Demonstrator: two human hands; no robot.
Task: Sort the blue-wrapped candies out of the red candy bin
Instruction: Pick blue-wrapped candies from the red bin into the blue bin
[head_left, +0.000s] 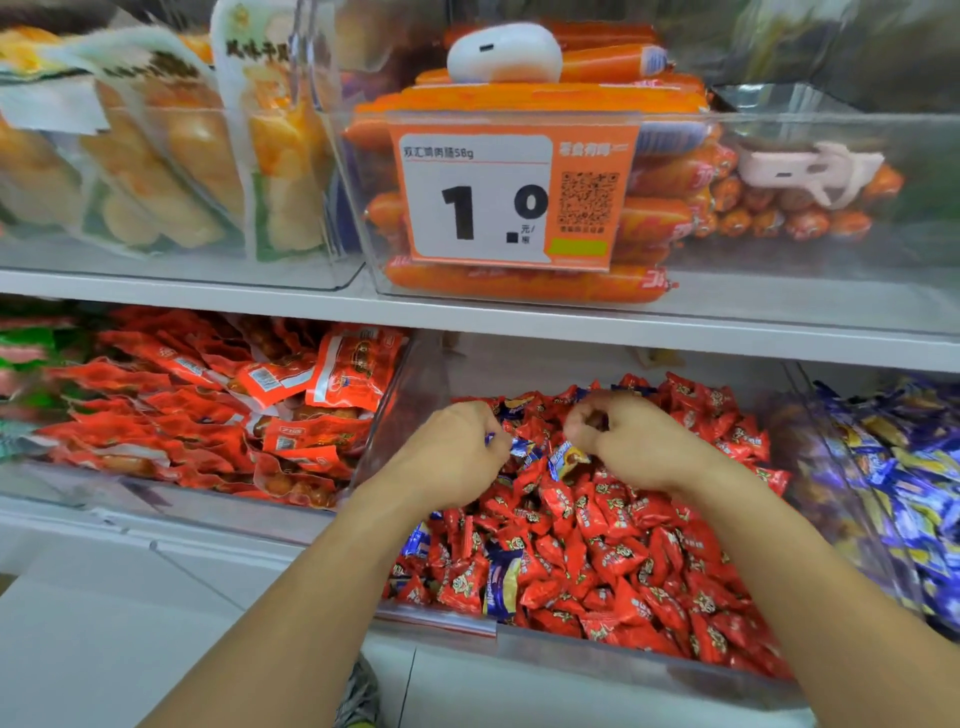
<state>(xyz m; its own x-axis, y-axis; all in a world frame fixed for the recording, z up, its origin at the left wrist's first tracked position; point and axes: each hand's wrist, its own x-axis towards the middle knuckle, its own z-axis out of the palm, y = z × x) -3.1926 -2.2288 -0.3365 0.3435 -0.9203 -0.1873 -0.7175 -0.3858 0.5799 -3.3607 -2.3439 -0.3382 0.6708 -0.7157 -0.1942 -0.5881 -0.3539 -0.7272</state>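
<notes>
Fingers of left hand (457, 447) curling round blue-wrapped candies (522, 447); right hand (623, 436) fingers curled, contents unclear. Working mid red candy bin (587, 649). Risking red candies (613, 561) snagging along, or blue strays (501, 582) near front wall being missed.

Left hand (457, 447) perhaps hides its grasped candy.

**A shop's snack aisle**

This is a retail store. Above the hands, an orange price tag (511, 200) with a printed price and QR code hangs on a clear bin of orange sausages (524, 283). White shelves (208, 299) carry clear bins of wrapped goods: red snack packets (208, 410) to the left, blue-wrapped candies (893, 493) to the right.
</notes>
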